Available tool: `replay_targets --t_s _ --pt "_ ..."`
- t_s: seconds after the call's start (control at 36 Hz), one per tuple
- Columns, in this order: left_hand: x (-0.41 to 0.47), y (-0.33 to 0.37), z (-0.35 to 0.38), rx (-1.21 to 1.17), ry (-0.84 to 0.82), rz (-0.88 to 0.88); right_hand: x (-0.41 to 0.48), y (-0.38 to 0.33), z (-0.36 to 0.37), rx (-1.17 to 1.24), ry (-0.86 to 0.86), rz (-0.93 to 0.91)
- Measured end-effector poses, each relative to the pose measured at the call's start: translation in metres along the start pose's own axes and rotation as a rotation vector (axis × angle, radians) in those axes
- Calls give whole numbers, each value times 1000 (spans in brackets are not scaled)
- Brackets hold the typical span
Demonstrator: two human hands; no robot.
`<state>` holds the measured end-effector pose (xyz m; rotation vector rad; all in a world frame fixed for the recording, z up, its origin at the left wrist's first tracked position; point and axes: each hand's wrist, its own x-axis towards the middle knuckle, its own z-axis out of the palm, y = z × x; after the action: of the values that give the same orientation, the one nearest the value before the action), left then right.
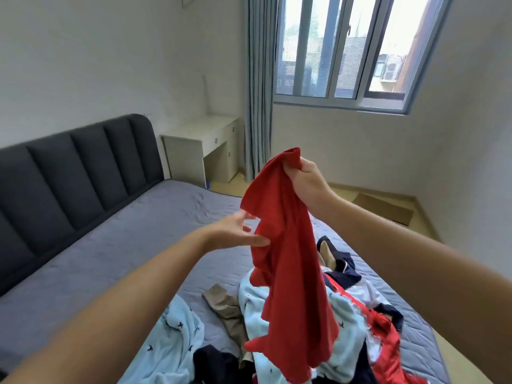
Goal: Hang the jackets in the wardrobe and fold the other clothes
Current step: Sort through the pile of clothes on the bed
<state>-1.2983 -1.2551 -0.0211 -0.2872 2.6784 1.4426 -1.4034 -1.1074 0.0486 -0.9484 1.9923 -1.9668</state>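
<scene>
Grip: the right hand (307,184) is clenched on the top end of a red garment (291,259), with the cloth bunched in the fist and a short fold standing up above the knuckles.
Garment position: it hangs straight down from the grip, clear of the bed (97,259) for most of its length. Its lower end reaches the heap of clothes directly below the grip.
Garment appearance: plain red with no print visible. It is crumpled and gathered lengthwise, and its edge on the side away from the grip is wavy. What kind of garment it is cannot be determined.
Right arm pose: bare forearm raised, rising from the lower right to the grip, back of the hand towards the camera.
Second hand: the left hand (235,231) is below the grip and across the cloth from it. Its fingers are extended and spread, not clenched, and the thumb and fingertips are at the garment's wavy edge. Whether they pinch the cloth cannot be determined.
Left arm pose: bare forearm extended forward, hand lower than the grip.
Below the grip: a light blue garment (177,333) with small dark motifs, a beige garment (227,309) and a navy garment (340,261) lie in a loose, unfolded heap with further red and white fabric.
Support: grey quilted bed under the heap, with a dark padded headboard (69,167) well off to the left-hand side.
Beyond the grip: white desk (199,145), grey curtain (257,92) and window (346,51).
Floor: flat cardboard (385,207) lies beyond the right forearm.
</scene>
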Motion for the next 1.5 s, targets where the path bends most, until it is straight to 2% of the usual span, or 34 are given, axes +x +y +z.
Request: replay_targets --t_s 0.06,0.11,0.14,0.17,0.22,0.25,0.31,0.39,0.44,0.56,0.61,0.67,0.72,0.81,0.92,1.0,1.25,1.36,1.5 --pt "5 -6 16 -164 -33 37 7 -11 9 111 8 5" --pt "8 -6 29 -226 80 63 14 -20 12 160 -33 -11" --pt "8 -3 31 -278 139 54 17 -22 9 98 -77 -30" --pt "8 -2 29 -338 199 38 20 -22 4 -56 -130 -43" --pt "9 -1 19 -410 311 -20 21 -14 -10 -557 -250 -3" --pt "10 -2 11 -407 363 -74 20 -5 -16 -770 -319 74" --pt "10 -6 -4 -366 431 -191 12 15 -19 -931 -456 326" --pt "14 -14 -19 -503 481 -315 -6 48 -1 -759 -569 658" --pt "20 -22 -26 -583 531 -355 -13 64 22 -515 -558 746" --pt "36 -40 -54 -275 684 -267 20 72 85 -89 -276 705" --pt "43 -41 -77 -131 719 -148 49 61 113 -22 -186 611" --pt "52 -38 -101 -58 682 -3 72 49 132 -56 -201 423" --pt "58 -35 -120 -25 605 52 87 44 141 -105 -275 306" --pt "61 -44 -130 98 476 -91 96 54 140 -182 -334 268" --pt "63 -80 -96 264 392 -333 73 117 112 -316 -376 423" --pt "67 -117 -48 303 274 -411 36 185 77 -394 -377 548" --pt "95 -216 142 413 -93 -420 -98 354 -32 -547 -309 865" --pt "104 -262 238 422 -217 -425 -163 425 -67 -627 -333 982" --pt "122 -309 334 454 -288 -427 -210 496 -101 -673 -326 994"
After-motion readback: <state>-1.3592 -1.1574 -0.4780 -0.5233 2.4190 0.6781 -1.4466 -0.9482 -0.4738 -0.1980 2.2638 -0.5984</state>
